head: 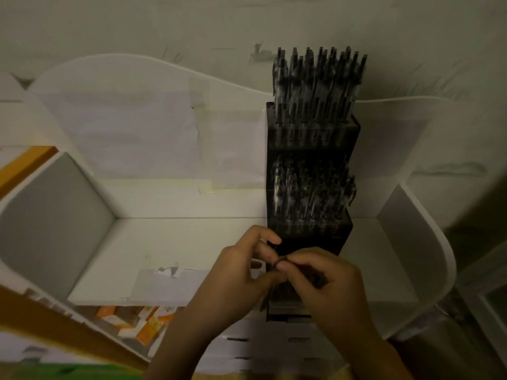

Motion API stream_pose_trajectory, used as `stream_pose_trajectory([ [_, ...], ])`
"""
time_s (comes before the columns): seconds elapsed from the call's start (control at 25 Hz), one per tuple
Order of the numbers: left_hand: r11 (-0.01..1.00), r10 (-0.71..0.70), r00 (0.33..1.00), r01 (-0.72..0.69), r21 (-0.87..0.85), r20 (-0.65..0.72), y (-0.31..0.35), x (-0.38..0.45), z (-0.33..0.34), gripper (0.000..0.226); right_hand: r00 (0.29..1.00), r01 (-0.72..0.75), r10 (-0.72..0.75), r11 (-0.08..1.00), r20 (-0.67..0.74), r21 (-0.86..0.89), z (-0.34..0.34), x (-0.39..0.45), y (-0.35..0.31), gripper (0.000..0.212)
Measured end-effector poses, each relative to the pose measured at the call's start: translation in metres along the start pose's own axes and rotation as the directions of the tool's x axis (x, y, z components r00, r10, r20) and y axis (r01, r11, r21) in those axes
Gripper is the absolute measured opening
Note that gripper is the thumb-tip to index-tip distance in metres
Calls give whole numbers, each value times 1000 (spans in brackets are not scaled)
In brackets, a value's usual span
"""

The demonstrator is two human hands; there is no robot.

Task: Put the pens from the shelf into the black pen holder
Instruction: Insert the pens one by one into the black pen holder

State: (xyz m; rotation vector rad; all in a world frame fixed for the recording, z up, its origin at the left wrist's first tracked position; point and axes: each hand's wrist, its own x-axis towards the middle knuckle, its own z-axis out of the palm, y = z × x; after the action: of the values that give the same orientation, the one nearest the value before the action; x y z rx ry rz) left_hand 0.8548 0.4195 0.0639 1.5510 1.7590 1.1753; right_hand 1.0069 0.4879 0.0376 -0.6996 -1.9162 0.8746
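White shelf (192, 237), orange boxes (148, 325) below.

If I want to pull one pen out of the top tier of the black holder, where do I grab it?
Pinch the clip end of a top-tier pen from above: the pens stand upright and close-packed in the black pen holder, only their upper halves clear.

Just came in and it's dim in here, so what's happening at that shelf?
A person is loading pens into a tiered black pen holder standing on a white shelf. The top tier and middle tier are already packed with pens. Both hands work at the lowest tier: the right hand pinches something dark, probably a pen, at its fingertips, and the left hand is curled close against it.
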Motion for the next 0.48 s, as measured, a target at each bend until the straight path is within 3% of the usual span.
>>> stream_pose_trajectory([
  [0.12, 992, 11, 999, -7, 123, -33, -7, -5, -4, 36, 999, -36, 36, 999, -27, 4, 0, 2, -3, 12],
  [0.24, 944, 31, 998, -11, 330, -54, -12, -13, -15, 37, 997, 19, -28, 992, -69, -126, -7, 5, -5, 8],
  [0.48, 905, -36, 993, 80, 417, -112, -19, -24, -39, 45, 995, 82, -94, 973, -46, -214, -7, 0, 2, 13],
])
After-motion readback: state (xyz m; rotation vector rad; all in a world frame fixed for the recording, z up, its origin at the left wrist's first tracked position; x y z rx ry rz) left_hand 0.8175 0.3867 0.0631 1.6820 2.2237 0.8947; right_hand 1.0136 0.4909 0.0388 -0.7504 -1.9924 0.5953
